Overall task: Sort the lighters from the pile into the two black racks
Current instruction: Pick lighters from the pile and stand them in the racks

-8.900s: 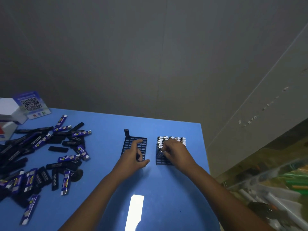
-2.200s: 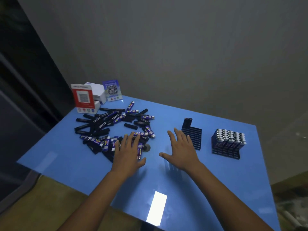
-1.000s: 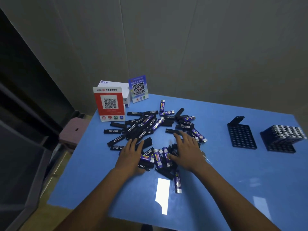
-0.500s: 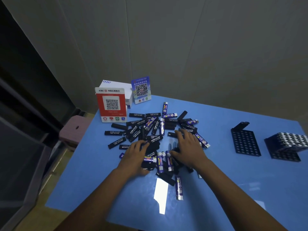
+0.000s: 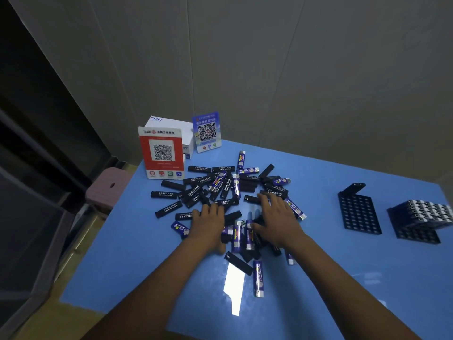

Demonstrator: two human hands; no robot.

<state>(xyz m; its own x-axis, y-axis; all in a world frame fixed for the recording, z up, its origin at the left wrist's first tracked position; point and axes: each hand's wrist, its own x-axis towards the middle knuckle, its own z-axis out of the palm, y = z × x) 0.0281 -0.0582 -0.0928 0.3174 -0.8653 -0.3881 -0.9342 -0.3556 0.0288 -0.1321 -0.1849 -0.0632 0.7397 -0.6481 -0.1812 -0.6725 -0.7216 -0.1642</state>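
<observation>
A blue desk (image 5: 343,278) fills the lower frame. At its centre lies the pile of lighters (image 5: 220,185), black and purple ones mixed. At the right edge stands one rack (image 5: 416,224) partly filled with upright lighters; just left of it lies the other rack (image 5: 358,212), almost bare. The left hand (image 5: 208,224) and right hand (image 5: 277,219) lie palm-down on the pile's near side, fingers spread, gripping nothing that shows. A red sign (image 5: 161,153) stands at the upper left.
</observation>
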